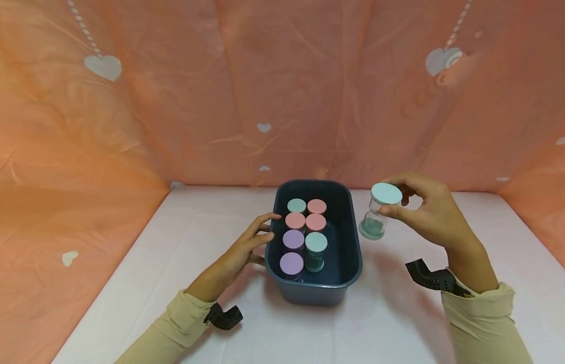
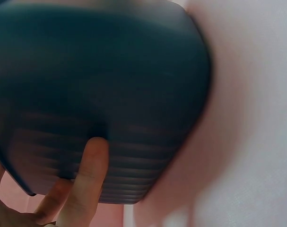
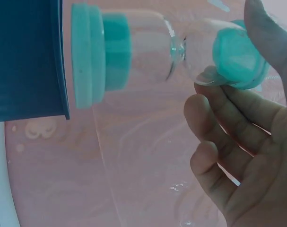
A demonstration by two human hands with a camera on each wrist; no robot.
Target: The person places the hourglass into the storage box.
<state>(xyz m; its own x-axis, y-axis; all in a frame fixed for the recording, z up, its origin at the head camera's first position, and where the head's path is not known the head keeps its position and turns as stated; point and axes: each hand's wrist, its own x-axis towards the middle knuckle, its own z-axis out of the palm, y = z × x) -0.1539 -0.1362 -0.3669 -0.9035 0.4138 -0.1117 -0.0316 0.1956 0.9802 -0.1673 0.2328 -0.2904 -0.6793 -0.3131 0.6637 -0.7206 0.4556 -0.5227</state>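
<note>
Tablecloth (image 1: 173, 283) pale pink — right hand (image 1: 428, 215) pinching hourglass (image 1: 378, 215), left hand (image 1: 238, 253) flat against tub (image 1: 350, 237).

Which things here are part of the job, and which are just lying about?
In the job:
teal hourglass, pinched by the right hand
blue tub, left hand against its side
seven hourglasses standing in the tub

Lying about:
white tablecloth
orange heart-print backdrop

**Plastic, glass-clear and crinkled sheet**

The bin (image 1: 350, 263) looks like dark blue matt plastic, ribbed low on its outer wall. The sand timer (image 1: 378, 212) has a clear glossy body and smooth teal caps. The backdrop (image 1: 282, 91) is thin, creased orange sheeting.
</note>
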